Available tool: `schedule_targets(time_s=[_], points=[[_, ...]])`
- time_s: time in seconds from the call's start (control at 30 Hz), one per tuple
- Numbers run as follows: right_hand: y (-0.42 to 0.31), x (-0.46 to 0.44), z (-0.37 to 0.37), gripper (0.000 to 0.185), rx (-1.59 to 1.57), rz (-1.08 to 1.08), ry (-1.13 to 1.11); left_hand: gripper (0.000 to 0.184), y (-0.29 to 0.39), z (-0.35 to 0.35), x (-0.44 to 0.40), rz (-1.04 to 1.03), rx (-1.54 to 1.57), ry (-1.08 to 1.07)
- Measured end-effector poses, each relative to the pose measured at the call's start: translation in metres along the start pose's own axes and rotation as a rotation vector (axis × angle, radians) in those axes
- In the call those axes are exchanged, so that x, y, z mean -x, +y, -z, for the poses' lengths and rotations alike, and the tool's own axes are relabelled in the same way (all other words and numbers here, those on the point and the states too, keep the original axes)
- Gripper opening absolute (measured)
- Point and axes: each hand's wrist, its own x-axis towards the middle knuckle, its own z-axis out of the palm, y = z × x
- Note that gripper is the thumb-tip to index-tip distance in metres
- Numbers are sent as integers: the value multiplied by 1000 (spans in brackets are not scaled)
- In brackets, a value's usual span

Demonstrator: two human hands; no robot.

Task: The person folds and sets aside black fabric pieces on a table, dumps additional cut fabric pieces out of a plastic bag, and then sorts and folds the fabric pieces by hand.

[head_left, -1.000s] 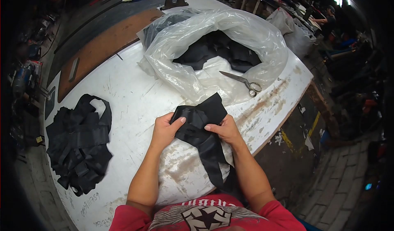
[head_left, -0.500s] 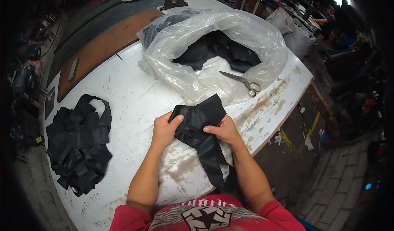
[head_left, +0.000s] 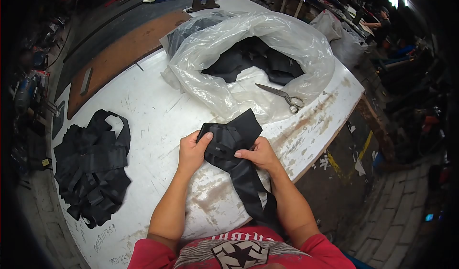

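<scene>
Both hands hold a folded piece of black fabric [head_left: 224, 142] above the white table, in the middle of the head view. My left hand [head_left: 192, 150] grips its left edge, thumb on top and fingers hidden beneath. On the right side, my right hand [head_left: 260, 153] pinches the cloth between thumb and fingers. One flap of it points up and away, and a long strip trails down toward my right forearm. Beyond my hands lie metal scissors [head_left: 282, 94] at the mouth of a clear plastic bag [head_left: 201, 90], which has black fabric [head_left: 253, 54] inside.
A heap of black fabric pieces [head_left: 93, 166] lies on the left of the white table [head_left: 153, 125]. Behind it are a brown board [head_left: 119, 54] and a small metal bar [head_left: 86, 80]. The table's right edge drops to the floor. Another person [head_left: 380, 23] is at far right.
My right hand and the flap of fabric have shifted slightly left. The trailing strip has moved a little near my right forearm. My left hand stays almost where it was.
</scene>
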Motion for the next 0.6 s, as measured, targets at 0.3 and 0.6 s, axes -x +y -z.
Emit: schedule_targets(time_s=[0.3, 0.6], points=[[-11, 4, -7, 36, 49, -22, -7, 26, -1, 1, -1, -14, -12, 11], [-18, 3, -7, 26, 131, -48, 12, 24, -4, 0, -1, -17, -9, 16]])
